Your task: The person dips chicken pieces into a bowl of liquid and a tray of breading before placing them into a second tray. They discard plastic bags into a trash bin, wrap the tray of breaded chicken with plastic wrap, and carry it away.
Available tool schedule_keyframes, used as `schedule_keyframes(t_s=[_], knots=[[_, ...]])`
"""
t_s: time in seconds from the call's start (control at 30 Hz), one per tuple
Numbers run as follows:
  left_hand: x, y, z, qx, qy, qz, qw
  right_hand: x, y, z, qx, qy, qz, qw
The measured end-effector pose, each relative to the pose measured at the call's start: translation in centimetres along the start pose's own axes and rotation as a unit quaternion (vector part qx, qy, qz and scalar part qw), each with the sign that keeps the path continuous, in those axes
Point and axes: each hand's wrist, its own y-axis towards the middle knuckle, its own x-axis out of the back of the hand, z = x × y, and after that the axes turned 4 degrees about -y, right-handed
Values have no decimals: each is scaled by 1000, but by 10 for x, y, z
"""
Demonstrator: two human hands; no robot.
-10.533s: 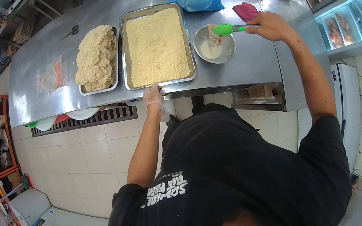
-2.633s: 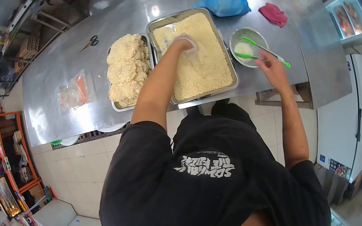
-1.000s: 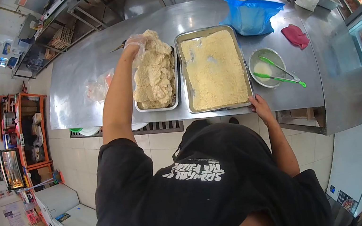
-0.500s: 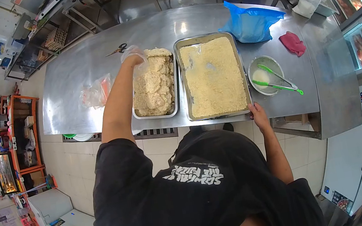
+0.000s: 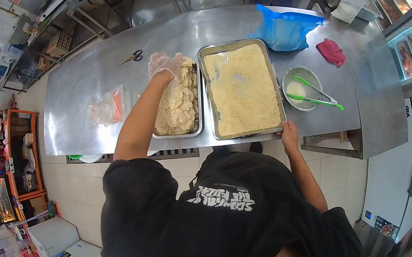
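My left hand (image 5: 164,68), in a loose clear plastic glove, lies on the far left of a heap of crumb-coated pieces (image 5: 179,105). Its fingers look stretched out over them, though the glove blurs their outline. The pieces fill a deep metal tray (image 5: 182,134). Beside it stands a wider metal tray (image 5: 248,133) with a layer of pale yellow crumbs (image 5: 243,89). Bare, my right hand (image 5: 289,135) grips that tray's near right corner.
On the steel table (image 5: 89,82) lie scissors (image 5: 132,57), a clear plastic bag (image 5: 107,108) and a red cloth (image 5: 331,52). A blue bag (image 5: 286,28) stands at the back right. Green-tipped tongs (image 5: 314,93) rest in a bowl (image 5: 290,73) of pale liquid.
My left hand has moved right, from the tray's far left corner onto the coated pieces. My right hand stays at the wide tray's corner. The view has shifted slightly.
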Motion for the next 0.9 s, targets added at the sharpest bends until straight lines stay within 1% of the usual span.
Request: schedule_keyframes(t_s=[0.03, 0.07, 0.1, 0.2, 0.23, 0.3, 0.33, 0.37, 0.4, 0.43, 0.47, 0.53, 0.57, 0.6, 0.67, 0.73, 0.77, 0.8, 0.83, 0.87, 0.9], knots=[[-6, 11, -1, -3, 1, 2, 1000, 0, 1, -3, 10, 3, 3, 1000], [-15, 26, 0, -87, 67, 70, 991, 2, 0, -7, 19, 4, 7, 1000], [-24, 33, 2, -167, 130, 138, 968, 3, -2, -8, 16, 0, 8, 1000], [-8, 7, -11, -169, 94, 142, 971, 0, 4, -4, -10, 4, 1, 1000], [-27, 12, 0, -167, 90, 149, 970, 1, 6, -7, -5, 1, -14, 1000], [-72, 38, 21, -206, 103, 25, 973, 2, 10, -7, 8, 2, -31, 999], [-77, 40, 22, -206, 102, 21, 973, 2, 10, -6, 2, 11, -28, 1000], [-84, 42, 18, -237, 69, -91, 965, 0, 11, -4, -4, 21, -26, 999], [-90, 40, 12, -264, 35, -198, 943, -1, 10, -1, -3, 23, -26, 999], [-61, 20, -10, -262, 26, -81, 961, -1, 8, 3, -2, 11, -30, 999], [-29, -9, -38, -254, 15, 38, 966, -1, 5, 5, -1, -2, -32, 999], [-33, -34, -70, -201, -159, 96, 962, -5, 5, 5, -5, -1, -46, 999], [-85, -37, -75, -326, -168, -82, 927, -5, 1, 11, -12, -11, -61, 998], [-112, -31, -97, -330, -193, 17, 924, -7, -3, 16, -20, -21, -76, 997], [-97, -59, -131, -287, -200, 119, 929, -8, -7, 15, -31, -11, -81, 996], [-129, -71, -149, -302, -208, 125, 922, -8, -12, 9, -86, 94, -53, 990], [-116, -82, -145, -334, -191, 145, 912, -13, -22, 15, -111, 72, -102, 986], [-95, -94, -141, -365, -174, 165, 899, -17, -32, 16, -111, 68, -100, 986], [-109, -97, -142, -362, -178, 166, 900, -20, -43, 18, -101, 52, -154, 982], [-131, -100, -151, -401, -141, 98, 900, -24, -55, 21, -90, 35, -207, 974], [-143, -101, -152, -437, -101, 28, 893, -29, -65, 23, -88, 30, -205, 974]])
